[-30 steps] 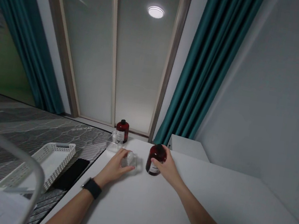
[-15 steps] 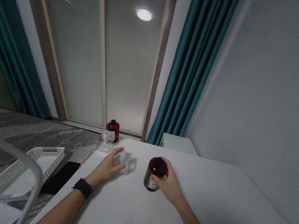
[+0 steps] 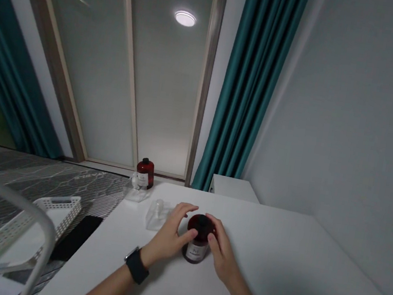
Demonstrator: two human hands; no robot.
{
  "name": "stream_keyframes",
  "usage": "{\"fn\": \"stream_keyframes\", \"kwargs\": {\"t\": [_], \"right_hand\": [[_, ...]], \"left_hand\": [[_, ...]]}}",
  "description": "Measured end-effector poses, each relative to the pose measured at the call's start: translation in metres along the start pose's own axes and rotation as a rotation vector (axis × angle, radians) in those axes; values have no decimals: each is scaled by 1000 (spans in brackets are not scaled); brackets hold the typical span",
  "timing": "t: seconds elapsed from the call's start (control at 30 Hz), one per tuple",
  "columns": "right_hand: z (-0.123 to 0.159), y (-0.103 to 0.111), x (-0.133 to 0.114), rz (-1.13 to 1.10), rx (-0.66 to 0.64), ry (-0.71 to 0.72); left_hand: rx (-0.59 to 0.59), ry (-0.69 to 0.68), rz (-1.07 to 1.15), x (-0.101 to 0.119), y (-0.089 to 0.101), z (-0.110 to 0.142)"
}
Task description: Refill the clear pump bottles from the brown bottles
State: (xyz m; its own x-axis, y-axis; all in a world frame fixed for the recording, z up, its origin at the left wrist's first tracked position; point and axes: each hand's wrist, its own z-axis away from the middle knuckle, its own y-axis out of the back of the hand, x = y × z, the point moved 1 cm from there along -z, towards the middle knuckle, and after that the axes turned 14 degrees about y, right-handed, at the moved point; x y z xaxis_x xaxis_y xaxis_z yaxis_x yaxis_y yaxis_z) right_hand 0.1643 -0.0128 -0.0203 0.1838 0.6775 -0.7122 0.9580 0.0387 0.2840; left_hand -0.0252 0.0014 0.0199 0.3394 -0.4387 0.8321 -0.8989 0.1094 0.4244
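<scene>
A dark red bottle [image 3: 197, 246] with a black cap and a white label stands on the white table [image 3: 273, 277]. My left hand [image 3: 170, 235] curls round its left side, thumb on the shoulder and fingers by the cap. On the bottle's right side sits my right hand [image 3: 221, 250], with its fingers closed against it. A small clear bottle [image 3: 155, 214] stands just left of my left hand, untouched.
A second dark red bottle [image 3: 145, 173] and a clear container [image 3: 135, 188] stand at the table's far left corner. A white basket [image 3: 50, 209] and a black phone [image 3: 75, 238] lie on the patterned surface to the left. A white cabinet [image 3: 231, 187] stands behind the table.
My left hand let go of the small clear bottle and moved right onto the dark red bottle. The red bottle came slightly nearer, still in my right hand.
</scene>
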Motion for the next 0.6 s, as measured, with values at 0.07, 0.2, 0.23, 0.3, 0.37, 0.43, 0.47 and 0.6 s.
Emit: {"fn": "stream_keyframes", "kwargs": {"t": [0.07, 0.2, 0.23, 0.3, 0.37, 0.43, 0.47, 0.6], "right_hand": [[2, 1, -2, 9, 10, 9], [1, 1, -7, 37, 20, 46], [0, 1, -9, 47, 26, 67], [-2, 1, -14, 70, 40, 118], [-3, 1, -19, 109, 65, 171], [-3, 1, -22, 177, 106, 219], [-3, 2, -24, 220, 135, 241], [0, 3, -29, 352, 194, 343]], "left_hand": [[-43, 78, 123, -8, -11, 3], [-127, 160, 254, -22, -25, 15], [-126, 169, 275, -23, -27, 17], [-112, 177, 297, -22, -30, 20], [-81, 169, 277, -19, -31, 20], [-28, 139, 215, -17, -30, 20], [3, 113, 171, -17, -29, 21], [94, -26, -33, -20, -25, 24]]}}
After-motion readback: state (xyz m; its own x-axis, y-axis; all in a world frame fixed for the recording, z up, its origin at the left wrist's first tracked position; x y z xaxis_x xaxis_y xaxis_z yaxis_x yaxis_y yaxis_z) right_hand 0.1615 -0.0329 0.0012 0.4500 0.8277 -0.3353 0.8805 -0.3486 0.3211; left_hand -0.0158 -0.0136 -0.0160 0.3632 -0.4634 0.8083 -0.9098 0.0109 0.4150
